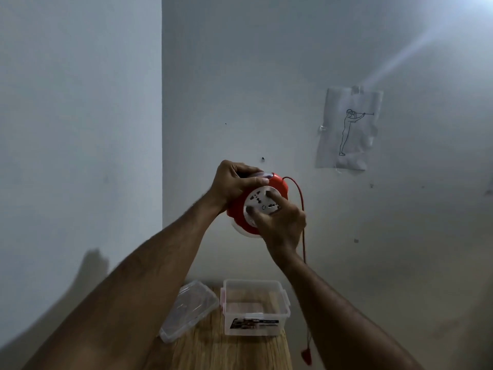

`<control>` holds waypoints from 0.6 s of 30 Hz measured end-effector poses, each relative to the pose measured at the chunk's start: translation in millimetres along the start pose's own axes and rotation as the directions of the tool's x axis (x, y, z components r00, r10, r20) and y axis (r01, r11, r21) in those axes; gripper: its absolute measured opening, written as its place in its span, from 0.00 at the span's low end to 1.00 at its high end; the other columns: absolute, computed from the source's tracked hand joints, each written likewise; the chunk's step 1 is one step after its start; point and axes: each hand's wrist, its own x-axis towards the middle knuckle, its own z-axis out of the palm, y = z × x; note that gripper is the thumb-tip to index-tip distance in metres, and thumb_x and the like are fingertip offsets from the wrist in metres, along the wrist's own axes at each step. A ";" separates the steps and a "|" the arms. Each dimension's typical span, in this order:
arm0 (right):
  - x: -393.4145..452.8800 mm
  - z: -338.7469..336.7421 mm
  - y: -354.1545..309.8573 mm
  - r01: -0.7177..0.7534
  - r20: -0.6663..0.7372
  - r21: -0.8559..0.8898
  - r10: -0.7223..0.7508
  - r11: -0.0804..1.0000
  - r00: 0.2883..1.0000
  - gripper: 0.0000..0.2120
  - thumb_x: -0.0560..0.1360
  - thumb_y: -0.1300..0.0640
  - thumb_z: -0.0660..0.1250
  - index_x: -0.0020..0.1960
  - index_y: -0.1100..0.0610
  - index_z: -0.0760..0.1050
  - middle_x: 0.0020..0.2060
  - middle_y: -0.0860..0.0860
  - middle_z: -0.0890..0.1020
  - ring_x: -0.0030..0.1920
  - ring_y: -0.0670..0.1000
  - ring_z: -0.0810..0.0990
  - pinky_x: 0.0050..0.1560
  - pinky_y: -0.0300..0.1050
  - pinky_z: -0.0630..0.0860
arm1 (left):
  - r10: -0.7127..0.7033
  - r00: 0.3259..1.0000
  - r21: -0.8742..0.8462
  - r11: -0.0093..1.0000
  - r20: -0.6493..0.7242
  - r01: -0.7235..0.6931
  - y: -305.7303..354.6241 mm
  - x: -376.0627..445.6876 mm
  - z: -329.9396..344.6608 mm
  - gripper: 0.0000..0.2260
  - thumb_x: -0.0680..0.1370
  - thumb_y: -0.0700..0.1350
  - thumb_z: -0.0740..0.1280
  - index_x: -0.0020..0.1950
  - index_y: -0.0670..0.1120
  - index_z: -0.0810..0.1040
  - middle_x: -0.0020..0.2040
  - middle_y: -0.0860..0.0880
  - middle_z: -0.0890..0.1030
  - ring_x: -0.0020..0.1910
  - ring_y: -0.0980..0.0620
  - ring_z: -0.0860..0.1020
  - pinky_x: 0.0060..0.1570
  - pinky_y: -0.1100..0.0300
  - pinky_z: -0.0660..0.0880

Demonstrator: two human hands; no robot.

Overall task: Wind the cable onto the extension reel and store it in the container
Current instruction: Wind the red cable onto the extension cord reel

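Note:
I hold a red and white extension reel (238, 213) up in front of the wall at chest height. My left hand (233, 182) grips its upper rim. My right hand (280, 222) rests on the white socket face, with two fingers pressed into it. A red cable (302, 209) leaves the top right of the reel and hangs down past my right forearm. Its red plug (306, 355) dangles low beside the table. The clear plastic container (256, 307) stands open on the wooden table below.
The container's clear lid (190, 309) lies tilted to its left on the narrow wooden table (229, 351). A wall corner runs down at the left. A paper sheet with a line drawing (348, 129) is stuck to the wall at the right.

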 end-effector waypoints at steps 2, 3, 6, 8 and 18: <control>-2.9 10.0 -16.5 -0.514 -0.001 0.317 0.542 0.797 0.840 0.28 0.64 0.49 0.82 0.61 0.53 0.80 0.54 0.52 0.84 0.52 0.52 0.84 0.48 0.42 0.83 | 0.013 0.999 0.019 1.000 -0.033 -0.012 -2.7 -0.7 4.0 0.16 0.72 0.50 0.79 0.57 0.44 0.87 0.51 0.48 0.88 0.48 0.48 0.87 0.52 0.46 0.85; -0.3 11.1 -26.4 -0.694 0.100 0.494 0.758 0.524 0.644 0.27 0.64 0.51 0.82 0.60 0.55 0.80 0.53 0.54 0.84 0.52 0.54 0.84 0.47 0.46 0.83 | 0.018 0.999 0.043 0.999 -0.039 -0.016 -3.3 -1.8 6.7 0.17 0.72 0.51 0.80 0.57 0.44 0.87 0.50 0.48 0.88 0.48 0.49 0.87 0.52 0.47 0.85; 17.4 9.6 -44.2 -0.567 0.611 0.698 0.776 -0.438 0.153 0.22 0.69 0.52 0.78 0.60 0.57 0.77 0.49 0.57 0.82 0.48 0.51 0.84 0.44 0.46 0.83 | 0.032 0.998 0.083 0.996 -0.060 -0.027 -7.0 -6.5 12.7 0.17 0.70 0.49 0.81 0.56 0.43 0.87 0.47 0.48 0.88 0.46 0.50 0.86 0.50 0.49 0.85; 24.8 7.7 -47.6 -0.438 0.723 0.645 0.685 -0.626 0.086 0.19 0.72 0.51 0.75 0.59 0.58 0.78 0.47 0.58 0.83 0.35 0.49 0.84 0.29 0.42 0.81 | 0.004 0.993 0.023 1.000 -0.114 -0.002 -11.5 -9.5 12.1 0.16 0.69 0.45 0.82 0.54 0.41 0.87 0.46 0.47 0.88 0.45 0.49 0.87 0.49 0.48 0.85; 6.5 -12.7 -47.4 -0.801 0.639 0.573 0.706 -0.172 0.305 0.18 0.76 0.52 0.72 0.57 0.63 0.72 0.49 0.66 0.82 0.36 0.53 0.84 0.35 0.40 0.82 | -0.031 0.990 -0.088 0.996 -0.138 0.019 -8.5 -8.2 0.8 0.10 0.70 0.41 0.81 0.50 0.46 0.88 0.43 0.51 0.88 0.42 0.50 0.87 0.45 0.55 0.84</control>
